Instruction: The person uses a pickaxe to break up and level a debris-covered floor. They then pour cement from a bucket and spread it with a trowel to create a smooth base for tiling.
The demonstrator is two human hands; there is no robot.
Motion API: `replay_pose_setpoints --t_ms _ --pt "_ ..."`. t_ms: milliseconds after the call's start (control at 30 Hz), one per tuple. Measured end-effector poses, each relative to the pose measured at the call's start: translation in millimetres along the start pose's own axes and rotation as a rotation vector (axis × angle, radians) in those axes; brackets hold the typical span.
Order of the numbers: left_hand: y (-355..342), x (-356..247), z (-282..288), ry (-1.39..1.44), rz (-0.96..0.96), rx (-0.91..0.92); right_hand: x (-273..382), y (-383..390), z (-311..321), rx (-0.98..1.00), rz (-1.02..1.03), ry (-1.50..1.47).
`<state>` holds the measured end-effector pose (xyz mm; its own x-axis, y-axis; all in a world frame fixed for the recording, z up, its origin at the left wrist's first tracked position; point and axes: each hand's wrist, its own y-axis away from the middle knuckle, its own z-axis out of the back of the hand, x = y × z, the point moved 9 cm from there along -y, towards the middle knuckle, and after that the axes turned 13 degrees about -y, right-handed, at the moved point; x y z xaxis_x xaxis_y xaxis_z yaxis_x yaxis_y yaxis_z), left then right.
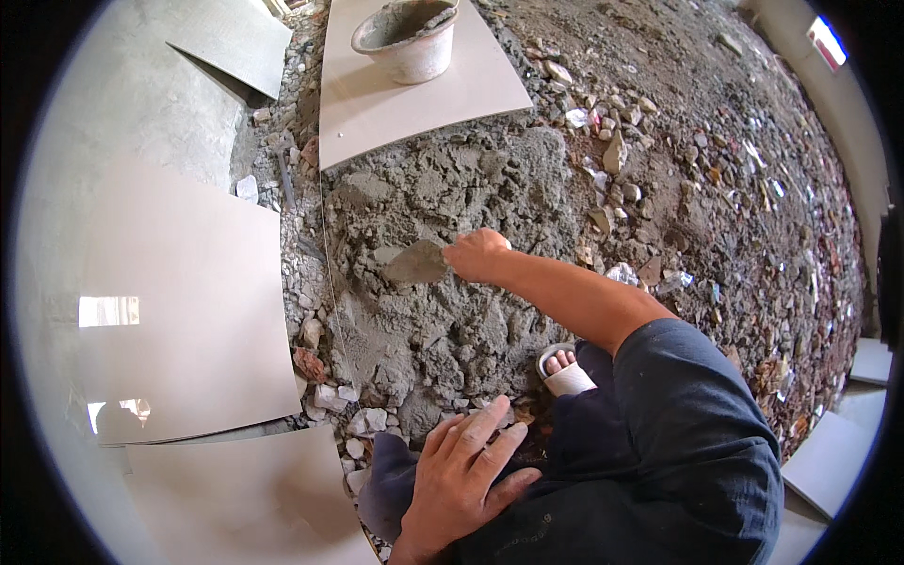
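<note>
My right hand (477,254) is closed round the handle of a trowel, the handle itself mostly hidden by my fingers. The trowel's grey blade (416,263) lies against a bed of wet, lumpy mortar (452,188) spread over the ground. Nearer to me, my left hand (468,468) rests on my dark-clothed knee, its fingers stretched out and holding nothing. A taut thin string (328,247) runs along the mortar's left edge. Beyond the mortar lies a large pale tile (377,121), with a mortar-smeared bucket (421,62) standing on it.
Large pale tiles (188,311) lean at the left wall, with another tile (254,499) at lower left. Rubble and stones (325,395) line the strip beside them. Rough, debris-strewn ground (716,188) spreads to the right. More tiles (833,461) stand at the right edge.
</note>
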<state>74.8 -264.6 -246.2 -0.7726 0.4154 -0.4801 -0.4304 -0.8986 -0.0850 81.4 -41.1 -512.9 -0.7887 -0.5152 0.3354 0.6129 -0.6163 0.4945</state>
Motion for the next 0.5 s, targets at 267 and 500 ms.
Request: replay_pose_setpoints --t_ms 267,500 --pt "-8.1 5.2 -7.0 0.027 0.045 0.005 -36.2 14.8 21.6 -0.111 -0.066 0.017" --pt "6.4 2.0 -0.8 0.117 0.009 -0.040 -70.5 9.0 48.1 -0.237 -0.156 0.098"
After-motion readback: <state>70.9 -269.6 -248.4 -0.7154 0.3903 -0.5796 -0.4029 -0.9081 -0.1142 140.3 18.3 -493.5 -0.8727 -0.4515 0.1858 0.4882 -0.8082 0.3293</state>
